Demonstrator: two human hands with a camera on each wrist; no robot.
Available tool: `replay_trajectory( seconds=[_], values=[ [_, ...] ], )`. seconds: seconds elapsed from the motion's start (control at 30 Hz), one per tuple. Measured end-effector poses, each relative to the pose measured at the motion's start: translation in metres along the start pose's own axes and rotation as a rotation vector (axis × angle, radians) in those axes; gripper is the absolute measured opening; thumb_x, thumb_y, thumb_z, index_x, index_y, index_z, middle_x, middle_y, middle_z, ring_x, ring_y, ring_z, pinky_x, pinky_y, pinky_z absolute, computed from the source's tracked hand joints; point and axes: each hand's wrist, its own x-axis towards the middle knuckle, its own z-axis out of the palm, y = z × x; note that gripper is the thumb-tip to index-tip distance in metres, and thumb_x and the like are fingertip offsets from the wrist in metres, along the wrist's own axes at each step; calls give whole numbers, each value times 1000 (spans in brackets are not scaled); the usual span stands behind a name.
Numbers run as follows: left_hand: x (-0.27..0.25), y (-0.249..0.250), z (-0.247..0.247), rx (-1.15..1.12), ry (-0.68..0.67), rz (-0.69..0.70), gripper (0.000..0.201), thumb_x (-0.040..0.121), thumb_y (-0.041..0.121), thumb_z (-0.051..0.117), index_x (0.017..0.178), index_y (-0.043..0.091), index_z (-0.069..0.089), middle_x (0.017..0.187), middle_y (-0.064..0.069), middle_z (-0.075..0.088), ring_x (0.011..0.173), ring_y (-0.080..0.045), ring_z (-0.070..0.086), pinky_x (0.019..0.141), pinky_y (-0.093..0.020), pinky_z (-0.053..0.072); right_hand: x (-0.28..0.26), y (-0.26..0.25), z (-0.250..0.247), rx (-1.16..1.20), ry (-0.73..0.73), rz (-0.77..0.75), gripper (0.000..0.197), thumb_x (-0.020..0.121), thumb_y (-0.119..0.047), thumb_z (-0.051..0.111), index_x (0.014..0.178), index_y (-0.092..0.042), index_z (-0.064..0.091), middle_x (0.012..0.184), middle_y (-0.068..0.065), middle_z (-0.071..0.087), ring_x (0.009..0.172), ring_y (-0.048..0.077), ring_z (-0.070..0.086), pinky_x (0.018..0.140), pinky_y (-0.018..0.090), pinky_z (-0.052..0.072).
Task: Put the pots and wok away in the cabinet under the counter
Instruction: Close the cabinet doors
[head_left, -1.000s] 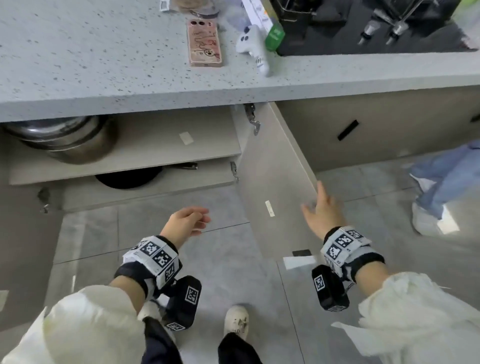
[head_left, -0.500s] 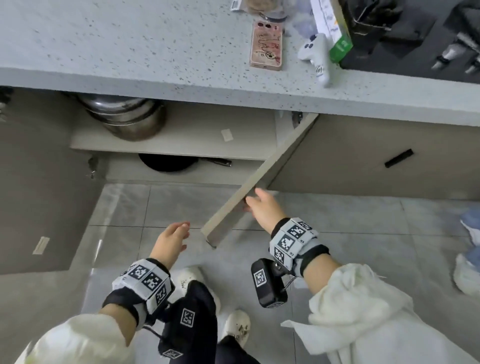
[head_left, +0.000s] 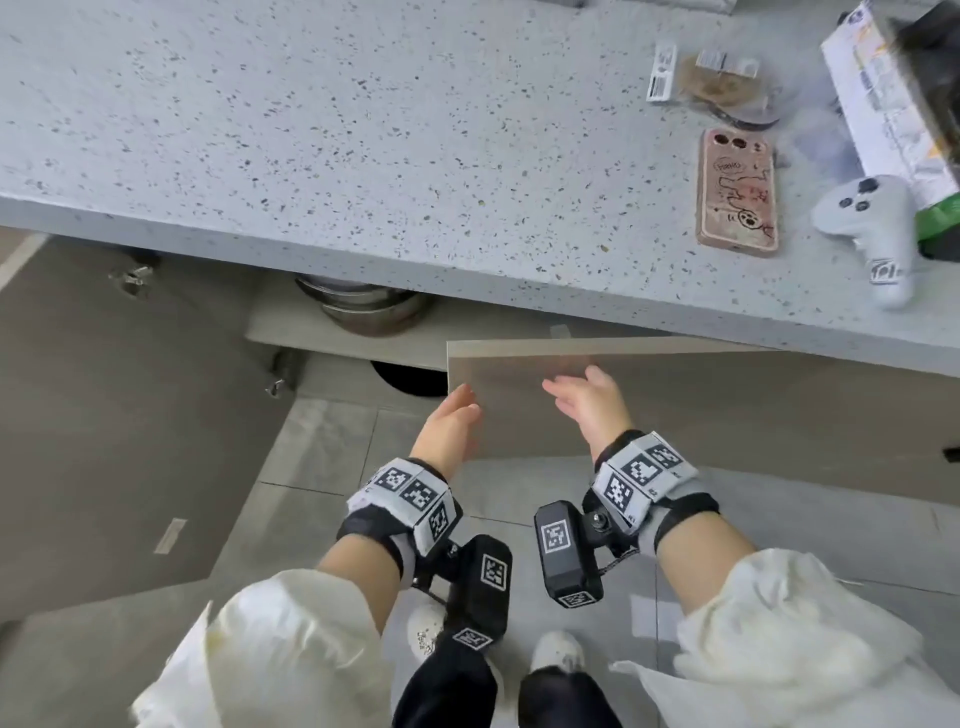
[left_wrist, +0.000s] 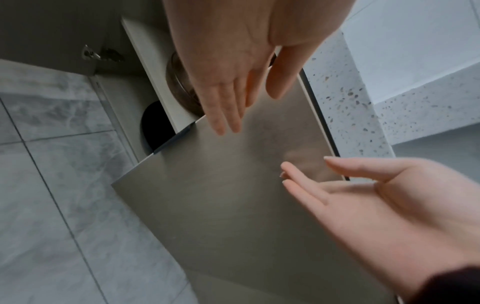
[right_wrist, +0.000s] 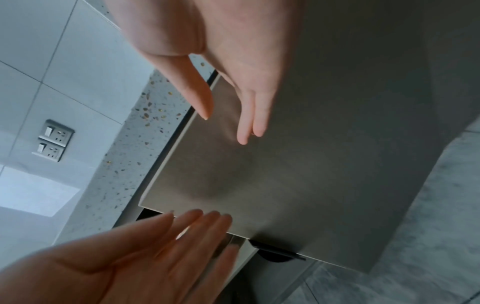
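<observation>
Your left hand (head_left: 448, 426) has its fingers (left_wrist: 228, 115) straight and close together, and your right hand (head_left: 587, 402) has its fingers (right_wrist: 249, 123) straight too, thumb held apart; neither grips anything. From the head view both hands sit in front of the right cabinet door (head_left: 675, 400), the left one at its free edge, but you cannot tell there whether they touch it. The left wrist view shows the left fingertips reaching just past that edge, and the right wrist view shows a soft shadow of the right fingers on the panel; contact stays unclear. Beyond your left fingers, the steel pots (head_left: 366, 309) sit stacked on the upper shelf (head_left: 291, 332) inside the cabinet, and the black wok (head_left: 410, 376) lies below on the cabinet floor, half hidden by the door. The left door (head_left: 119, 415) stands swung wide. Only the head view shows the speckled tabletop (head_left: 363, 130) with a pink phone (head_left: 737, 192) and a white controller (head_left: 867, 228).
</observation>
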Motion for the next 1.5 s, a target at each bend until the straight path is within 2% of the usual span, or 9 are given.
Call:
replay_trajectory(
  seconds=[0.17, 0.27, 0.53, 0.63, 0.73, 0.93, 1.07, 1.27, 1.5],
  values=[
    [30, 25, 15, -74, -42, 76, 55, 93, 3, 37, 144, 17, 25, 154, 0, 28, 137, -20, 36, 107, -35, 34, 27, -13, 2, 32, -18, -34, 73, 88, -5, 52, 144, 3, 4, 144, 14, 42, 132, 22, 41, 113, 30, 25],
    [41, 33, 17, -52, -49, 110, 58, 92, 4, 39, 144, 23, 24, 154, 1, 27, 135, -19, 39, 106, -34, 35, 29, -20, 3, 43, -59, -69, 66, 90, 3, 40, 144, 2, 1, 146, 13, 39, 132, 20, 42, 97, 18, 28],
    [44, 54, -18, -6, 56, 125, 50, 90, 7, 45, 138, 19, 39, 141, -3, 45, 119, -16, 48, 100, -32, 41, 20, -30, 11, -254, -155, -165, 52, 91, -2, 41, 141, -4, 27, 140, 9, 48, 120, 19, 51, 95, 21, 38],
    [37, 55, -63, 35, 201, 130, 39, 89, 8, 47, 127, 11, 51, 131, -13, 56, 112, -19, 53, 91, -33, 45, 7, -39, 39, -571, -359, -335, 37, 90, -3, 37, 118, -13, 58, 115, 8, 69, 95, 15, 64, 80, 17, 47],
    [18, 56, -126, 144, 418, 184, 33, 88, 15, 50, 121, 12, 56, 122, -10, 62, 114, -22, 56, 95, -35, 46, -7, -72, 89, -693, -428, -609, 32, 89, -6, 40, 106, -13, 66, 108, 2, 70, 97, 12, 64, 89, 19, 47],
    [-36, 54, -250, 552, 863, 274, 41, 87, 18, 51, 128, 13, 51, 136, -11, 48, 130, -26, 40, 111, -34, 26, -19, -118, 201, -1100, -406, -1195, 52, 92, -21, 41, 142, -10, 29, 152, 9, 30, 141, 22, 22, 117, 32, 15],
    [-74, 43, -319, 679, 1142, 291, 47, 87, 15, 50, 133, 11, 44, 148, -10, 35, 139, -27, 23, 115, -32, 15, -8, -113, 243, -1364, -288, -1199, 68, 93, -33, 36, 147, -14, -2, 158, 9, -1, 146, 23, -3, 118, 36, -3],
    [-77, 28, -388, 817, 1053, -108, 60, 86, 20, 47, 142, 6, 28, 151, -19, 30, 142, -33, 20, 117, -43, 16, -3, -100, 246, -1466, -173, -1248, 82, 89, -32, 46, 145, -10, -11, 158, 11, -7, 146, 24, -7, 115, 35, -10],
    [-76, 22, -391, 900, 1042, -155, 49, 83, 14, 47, 131, 6, 42, 140, -17, 40, 120, -41, 45, 103, -43, 34, -4, -101, 247, -1522, -179, -1211, 90, 86, -31, 51, 144, -10, -14, 157, 11, -10, 145, 24, -9, 116, 36, -8]
  ],
)
